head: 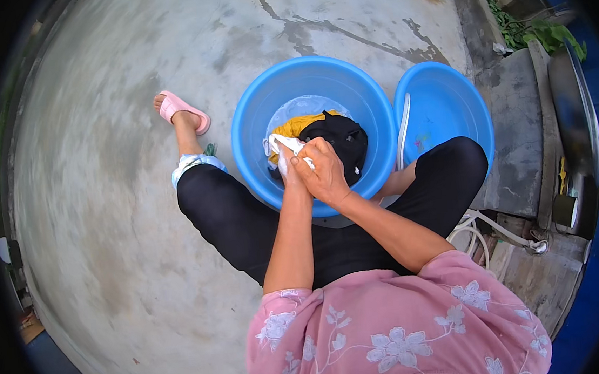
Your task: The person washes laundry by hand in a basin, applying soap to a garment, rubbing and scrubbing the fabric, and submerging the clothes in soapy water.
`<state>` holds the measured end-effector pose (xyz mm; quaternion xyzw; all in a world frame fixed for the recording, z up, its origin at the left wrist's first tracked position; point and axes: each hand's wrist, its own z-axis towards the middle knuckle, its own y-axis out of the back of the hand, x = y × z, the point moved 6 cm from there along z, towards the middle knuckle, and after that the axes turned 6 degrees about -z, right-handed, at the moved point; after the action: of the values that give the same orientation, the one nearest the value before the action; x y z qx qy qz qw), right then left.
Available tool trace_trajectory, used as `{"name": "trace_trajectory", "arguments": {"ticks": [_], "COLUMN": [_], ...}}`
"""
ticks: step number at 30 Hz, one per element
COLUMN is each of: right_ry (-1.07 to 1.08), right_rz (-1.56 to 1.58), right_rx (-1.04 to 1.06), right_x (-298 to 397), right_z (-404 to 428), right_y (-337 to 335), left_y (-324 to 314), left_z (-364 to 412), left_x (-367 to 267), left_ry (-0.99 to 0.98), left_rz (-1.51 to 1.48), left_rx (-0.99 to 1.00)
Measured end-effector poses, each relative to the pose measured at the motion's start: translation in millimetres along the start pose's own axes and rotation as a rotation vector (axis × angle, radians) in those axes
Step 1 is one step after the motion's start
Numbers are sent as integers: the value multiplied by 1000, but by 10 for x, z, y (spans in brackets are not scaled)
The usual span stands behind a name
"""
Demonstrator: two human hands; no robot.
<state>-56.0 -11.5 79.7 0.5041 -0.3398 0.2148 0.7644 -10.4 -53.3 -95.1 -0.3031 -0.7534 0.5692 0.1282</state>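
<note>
Over a large blue plastic basin [245,107], my left hand [289,169] and my right hand [325,168] are pressed together around a white cloth [284,139]. Pale suds coat part of my left hand. My right hand's fingers fold over the cloth and hide some of it. Just beyond them, a yellow garment [297,125] and a black garment [340,136] lie bunched in cloudy, soapy water [303,104]. More pale fabric shows at the pile's left side, partly hidden.
A smaller blue basin [446,107] touches the large one on the right, with a white hose [404,126] running along its near side. My knees flank the large basin. Farther right stand a concrete ledge [511,133] and a metal vessel [570,107]. Wet streaks mark the concrete floor [122,211].
</note>
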Motion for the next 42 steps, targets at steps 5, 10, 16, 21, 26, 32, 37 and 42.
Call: {"name": "trace_trajectory", "arguments": {"ticks": [5, 10, 16, 21, 26, 32, 37, 42], "right_ry": [-341, -230, -331, -140, -383, -108, -506, -201], "right_rz": [-22, 17, -156, -15, -50, 102, 52, 162], "right_rx": [-33, 43, -103, 18, -69, 25, -94, 33], "right_x": [-781, -486, -837, -94, -858, -58, -1004, -156], "right_z": [234, 155, 364, 133, 334, 71, 402, 123], "right_y": [-35, -128, -31, -40, -64, -186, -66, -175], "left_y": [-255, -121, -488, -645, -485, 80, -507, -164], "left_z": [-162, -64, -139, -81, -161, 83, -100, -64], "left_x": [351, 58, 281, -12, 328, -101, 287, -90], "left_ry": [-66, -106, -1, 94, 95, -36, 88, 96], "left_rz": [297, 241, 147, -245, 213, -225, 205, 79], "left_rx": [-435, -363, -349, 574, -379, 463, -337, 239]}}
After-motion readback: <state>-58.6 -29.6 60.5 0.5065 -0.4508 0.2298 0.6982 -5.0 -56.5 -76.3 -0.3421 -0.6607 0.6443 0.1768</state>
